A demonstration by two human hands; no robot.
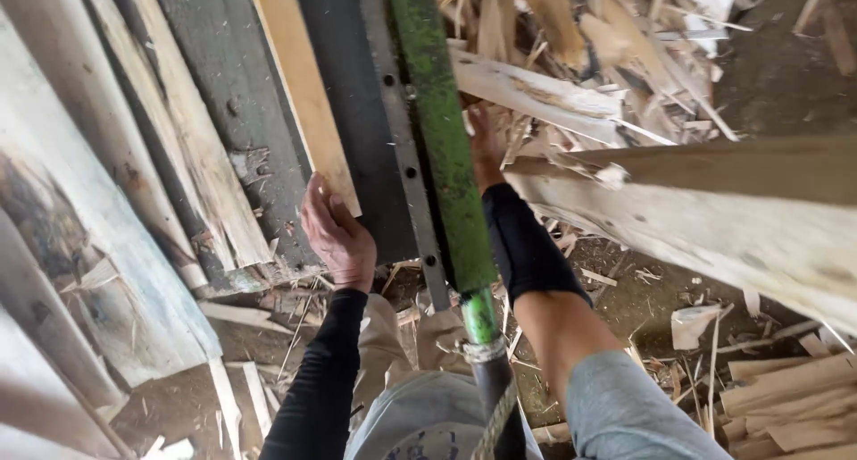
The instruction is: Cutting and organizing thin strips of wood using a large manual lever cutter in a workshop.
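Looking down, the view takes in a dirt floor [652, 308] strewn with splinters, shavings and short offcuts, in what seems a rough woodworking place. A dark metal bed [357, 129] runs from the lower middle up toward the top edge, with a row of bolt holes along its right side. Beside it a green bar [442, 138] slants the same way and ends low down in a dark handle wrapped with rope [493, 415].

Pale boards [134, 156] lean or lie along the left, some stained grey. A heap of scrap wood [571, 58] fills the upper right, and a broad, blurred plank [714, 219] crosses the right side close to the camera, hiding part of the floor. More offcuts [786, 397] are stacked at the lower right.

A slat [303, 85] of light wood lies on the bed, its long axis running from the near end by the hand up and slightly left to the top edge. The left hand [337, 237], in a black sleeve, grips the slat's near end, fingers curled around it. The right hand [485, 147] reaches past the green bar into the scrap heap; the bar and scraps cover its fingers, so I cannot tell whether it is closed on anything.
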